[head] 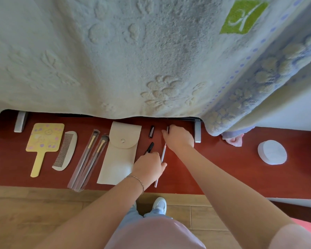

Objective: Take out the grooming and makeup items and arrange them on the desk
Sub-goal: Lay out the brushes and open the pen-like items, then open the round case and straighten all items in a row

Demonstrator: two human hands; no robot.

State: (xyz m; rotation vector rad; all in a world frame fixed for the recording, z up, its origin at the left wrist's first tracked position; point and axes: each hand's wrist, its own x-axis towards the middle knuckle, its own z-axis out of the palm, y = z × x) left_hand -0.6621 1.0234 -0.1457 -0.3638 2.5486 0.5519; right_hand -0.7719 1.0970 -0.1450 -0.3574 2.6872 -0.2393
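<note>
Covering the red desk (223, 159), perhaps 2 towels (133, 60) hang.

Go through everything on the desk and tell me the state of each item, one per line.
Cream snap-flap pouch: flap closed, lying flat.
Two makeup brushes in clear sleeves: still sleeved, side by side.
Yellow hand mirror: flat, handle toward the person.
Grey comb: flat beside the mirror.
Black pen-like stick: under the left hand.
Thin white pencil: lying flat.
Right hand: curled on a small dark item.

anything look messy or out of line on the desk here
Mostly tidy: the mirror, comb, two brushes and pouch lie in a neat row. The odd bit is a crumpled pink cloth under the hanging towel.
</note>
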